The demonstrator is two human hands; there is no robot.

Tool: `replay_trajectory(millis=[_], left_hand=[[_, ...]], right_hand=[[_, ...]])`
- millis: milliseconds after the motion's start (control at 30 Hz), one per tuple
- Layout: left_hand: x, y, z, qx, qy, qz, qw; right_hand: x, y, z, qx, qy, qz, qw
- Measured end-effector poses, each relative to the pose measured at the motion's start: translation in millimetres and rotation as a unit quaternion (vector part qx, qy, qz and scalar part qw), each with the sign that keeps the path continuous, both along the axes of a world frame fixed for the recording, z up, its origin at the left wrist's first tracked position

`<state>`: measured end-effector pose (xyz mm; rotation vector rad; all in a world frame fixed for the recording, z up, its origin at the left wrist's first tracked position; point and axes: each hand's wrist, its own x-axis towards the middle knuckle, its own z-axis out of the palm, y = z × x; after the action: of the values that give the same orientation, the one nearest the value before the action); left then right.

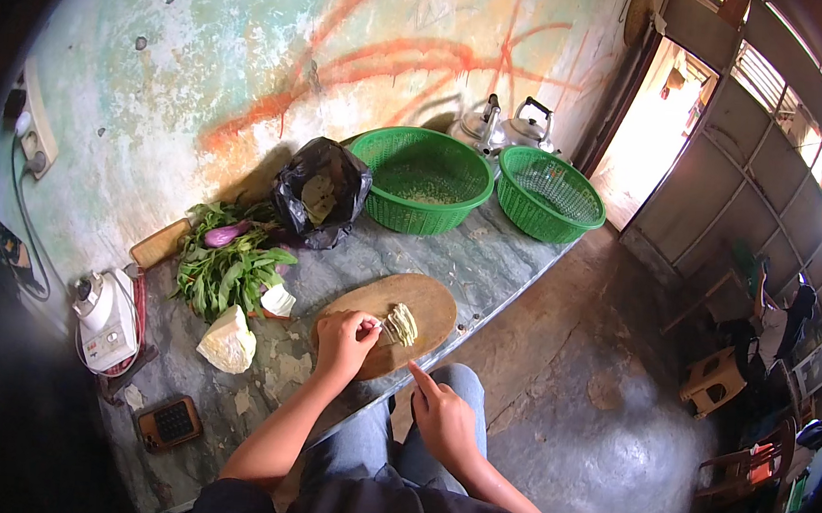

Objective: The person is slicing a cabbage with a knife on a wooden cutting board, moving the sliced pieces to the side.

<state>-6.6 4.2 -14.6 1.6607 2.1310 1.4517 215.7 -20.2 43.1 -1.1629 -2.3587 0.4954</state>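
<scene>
An oval wooden cutting board lies near the edge of the grey table. On it are several pale green vegetable strips, side by side. My left hand is over the board's left part, thumb and fingertips pinched on a small pale thing at the strips' left end; what it is cannot be told. My right hand is at the board's near edge, index finger stretched towards it and the other fingers curled; whether they hold anything is hidden. A cut cabbage piece sits left of the board, beside leafy greens.
A purple eggplant lies on the greens. Behind stand a black plastic bag, a large green basket, a smaller one and metal kettles. A white appliance and a phone-like object in a brown case are at left.
</scene>
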Motion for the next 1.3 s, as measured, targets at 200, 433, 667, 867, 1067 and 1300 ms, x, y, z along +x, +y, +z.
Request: replay_trajectory(millis=[200, 433, 667, 867, 1067, 1300], left_hand=[[2, -1, 1, 0.007, -0.011, -0.003, 1.0], [1, -2, 4, 0.008, 0.013, 0.003, 1.0], [3, -3, 6, 0.007, 0.018, 0.001, 1.0], [1, -1, 2, -0.001, -0.005, -0.005, 1.0], [2, -2, 3, 0.001, 0.012, 0.002, 1.0], [1, -3, 5, 0.004, 0.028, 0.005, 1.0]], right_hand=[[2, 2, 8, -0.071, 0.046, -0.002, 0.996], [4, 0, 19, -0.097, 0.046, 0.004, 0.994], [-1, 4, 18, -0.103, 0.016, 0.009, 0.995], [-7, 8, 12, -0.091, 0.001, 0.018, 0.996], [-12, 5, -5, -0.036, -0.041, 0.006, 0.998], [-13, -3, -10, 0.048, -0.092, 0.01, 0.995]])
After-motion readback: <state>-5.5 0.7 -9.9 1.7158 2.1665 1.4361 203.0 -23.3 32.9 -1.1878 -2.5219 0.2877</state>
